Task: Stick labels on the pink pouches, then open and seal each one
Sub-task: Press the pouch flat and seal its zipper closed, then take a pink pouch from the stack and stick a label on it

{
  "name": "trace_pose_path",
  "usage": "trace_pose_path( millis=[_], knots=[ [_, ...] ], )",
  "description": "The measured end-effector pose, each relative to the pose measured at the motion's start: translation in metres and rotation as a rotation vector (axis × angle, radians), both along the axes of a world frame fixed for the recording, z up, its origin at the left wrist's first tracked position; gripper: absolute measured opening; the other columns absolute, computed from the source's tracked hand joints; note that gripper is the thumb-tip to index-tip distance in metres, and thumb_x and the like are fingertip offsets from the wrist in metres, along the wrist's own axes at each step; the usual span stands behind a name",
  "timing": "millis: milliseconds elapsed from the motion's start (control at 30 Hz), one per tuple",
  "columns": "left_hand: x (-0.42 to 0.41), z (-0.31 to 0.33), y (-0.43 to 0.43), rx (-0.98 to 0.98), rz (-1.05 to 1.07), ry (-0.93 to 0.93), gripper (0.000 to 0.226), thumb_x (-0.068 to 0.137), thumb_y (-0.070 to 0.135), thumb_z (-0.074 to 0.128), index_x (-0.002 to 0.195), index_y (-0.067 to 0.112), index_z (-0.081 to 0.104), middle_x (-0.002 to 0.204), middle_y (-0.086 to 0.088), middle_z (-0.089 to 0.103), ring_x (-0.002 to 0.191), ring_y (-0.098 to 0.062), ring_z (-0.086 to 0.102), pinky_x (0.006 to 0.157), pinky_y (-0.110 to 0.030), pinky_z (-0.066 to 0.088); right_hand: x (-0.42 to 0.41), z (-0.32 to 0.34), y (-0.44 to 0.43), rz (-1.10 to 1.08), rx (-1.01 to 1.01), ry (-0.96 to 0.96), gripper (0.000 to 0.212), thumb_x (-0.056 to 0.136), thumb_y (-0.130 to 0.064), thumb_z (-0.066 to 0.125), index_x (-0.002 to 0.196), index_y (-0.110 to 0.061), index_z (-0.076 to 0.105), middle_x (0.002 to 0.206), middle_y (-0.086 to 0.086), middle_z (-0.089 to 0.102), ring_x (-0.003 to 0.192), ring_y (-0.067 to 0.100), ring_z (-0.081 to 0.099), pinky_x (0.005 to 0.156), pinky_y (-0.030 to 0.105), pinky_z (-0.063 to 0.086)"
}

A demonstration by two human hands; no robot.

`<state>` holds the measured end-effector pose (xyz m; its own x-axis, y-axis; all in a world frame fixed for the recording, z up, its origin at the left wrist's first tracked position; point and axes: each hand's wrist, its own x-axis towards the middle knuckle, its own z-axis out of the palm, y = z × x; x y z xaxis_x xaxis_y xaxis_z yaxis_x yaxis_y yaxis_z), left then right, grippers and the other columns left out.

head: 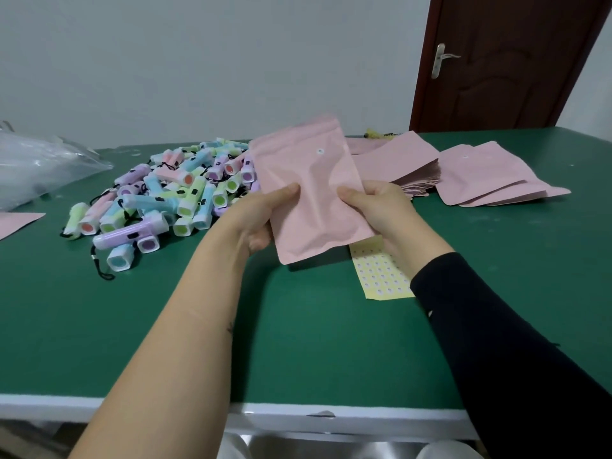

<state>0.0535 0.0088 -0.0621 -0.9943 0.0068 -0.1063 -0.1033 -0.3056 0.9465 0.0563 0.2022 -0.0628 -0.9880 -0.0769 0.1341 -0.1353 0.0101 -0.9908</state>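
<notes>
I hold one pink pouch (pixel 308 190) up above the green table (pixel 298 342), tilted with its top away from me. A small round white label (pixel 320 152) sits near its top. My left hand (pixel 261 217) grips the pouch's left edge, thumb on the front. My right hand (pixel 371 207) grips its right edge the same way. A yellow sheet of small round labels (pixel 377 276) lies on the table under my right wrist. A stack of pink pouches (pixel 397 167) lies behind my right hand, and a few more pouches (pixel 486 173) lie further right.
A heap of pastel toy flashlights (pixel 165 193) with black cords covers the table's left middle. A clear plastic bag (pixel 36 164) lies at far left, with a pink pouch corner (pixel 16 223) below it. A dark wooden door (pixel 496 61) stands behind the table's right end.
</notes>
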Motion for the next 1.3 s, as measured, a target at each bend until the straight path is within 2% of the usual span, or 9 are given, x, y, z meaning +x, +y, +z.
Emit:
trace_pose_path(
  millis=[100, 200, 333, 500, 567, 667, 900, 1133, 1300],
  knots=[
    [0.0, -0.001, 0.006, 0.053, 0.006, -0.009, 0.031, 0.093, 0.008, 0.061, 0.125, 0.009, 0.062, 0.103, -0.006, 0.075, 0.088, -0.021, 0.073, 0.076, -0.038, 0.06, -0.002, -0.002, -0.003, 0.052, -0.194, -0.071, 0.016, 0.093, -0.022, 0.065, 0.103, -0.012, 0.072, 0.102, 0.003, 0.075, 0.098, 0.021, 0.071, 0.086, 0.035, 0.058],
    [-0.002, 0.002, 0.008, 0.273, 0.11, -0.02, 0.014, 0.098, 0.005, 0.054, 0.107, 0.008, 0.065, 0.093, -0.007, 0.077, 0.082, -0.022, 0.074, 0.087, -0.048, 0.056, -0.002, -0.003, -0.007, 0.227, -0.472, -0.178, 0.023, 0.094, -0.026, 0.062, 0.114, -0.013, 0.065, 0.109, 0.004, 0.074, 0.104, 0.022, 0.069, 0.085, 0.039, 0.058],
    [-0.001, 0.005, 0.01, 0.372, 0.131, 0.003, 0.015, 0.099, 0.002, 0.05, 0.107, 0.003, 0.063, 0.088, -0.011, 0.076, 0.077, -0.023, 0.074, 0.077, -0.044, 0.059, 0.0, -0.013, -0.023, 0.302, -0.341, -0.178, 0.027, 0.092, -0.029, 0.065, 0.118, -0.022, 0.06, 0.109, -0.003, 0.074, 0.1, 0.019, 0.071, 0.089, 0.041, 0.056],
    [0.004, -0.001, 0.022, 0.154, 0.109, 0.036, 0.037, 0.098, 0.007, 0.056, 0.133, 0.014, 0.053, 0.118, -0.009, 0.071, 0.105, -0.027, 0.069, 0.083, -0.041, 0.06, -0.002, -0.02, -0.029, 0.212, -0.392, -0.126, 0.036, 0.091, -0.012, 0.065, 0.125, -0.018, 0.058, 0.114, 0.0, 0.072, 0.104, 0.018, 0.069, 0.087, 0.04, 0.058],
    [0.008, -0.002, 0.03, 0.014, 0.115, 0.071, 0.016, 0.102, 0.028, 0.052, 0.114, 0.03, 0.061, 0.104, 0.004, 0.076, 0.103, -0.023, 0.07, 0.079, -0.036, 0.061, -0.005, -0.019, -0.022, 0.188, -0.445, -0.162, 0.034, 0.09, -0.009, 0.065, 0.123, -0.016, 0.059, 0.112, 0.002, 0.073, 0.102, 0.019, 0.07, 0.086, 0.038, 0.058],
    [0.011, -0.004, 0.043, -0.291, 0.188, 0.149, 0.024, 0.103, 0.052, 0.036, 0.092, 0.041, 0.054, 0.099, 0.016, 0.067, 0.096, -0.014, 0.068, 0.08, -0.036, 0.057, -0.01, -0.013, -0.008, 0.121, -0.516, -0.225, 0.029, 0.09, -0.01, 0.066, 0.119, -0.011, 0.061, 0.108, 0.005, 0.074, 0.1, 0.02, 0.071, 0.084, 0.037, 0.059],
    [0.013, -0.028, 0.057, -1.212, -0.203, 0.377, 0.048, 0.095, 0.051, 0.053, 0.137, 0.028, 0.053, 0.138, 0.009, 0.057, 0.12, -0.007, 0.053, 0.101, -0.025, 0.037, -0.031, 0.007, 0.03, -0.116, -0.608, -0.104, 0.028, 0.095, -0.017, 0.062, 0.122, -0.011, 0.058, 0.118, 0.008, 0.069, 0.104, 0.022, 0.068, 0.083, 0.04, 0.058],
    [0.017, -0.021, 0.064, -1.425, -0.376, 0.345, 0.06, 0.091, 0.056, 0.057, 0.144, 0.031, 0.044, 0.151, 0.011, 0.043, 0.138, -0.012, 0.04, 0.115, -0.041, 0.03, -0.062, 0.018, 0.084, -0.413, -0.709, 0.01, 0.023, 0.099, -0.028, 0.054, 0.117, -0.013, 0.058, 0.109, 0.006, 0.07, 0.095, 0.022, 0.069, 0.085, 0.041, 0.058],
    [0.016, -0.021, 0.066, -1.464, -0.378, 0.357, 0.059, 0.093, 0.055, 0.055, 0.145, 0.031, 0.043, 0.15, 0.012, 0.043, 0.137, -0.011, 0.039, 0.115, -0.042, 0.03, -0.079, 0.003, 0.119, -0.673, -0.586, 0.06, 0.01, 0.102, -0.024, 0.044, 0.109, -0.02, 0.049, 0.093, -0.012, 0.061, 0.083, 0.007, 0.062, 0.062, 0.019, 0.049]
  ],
)
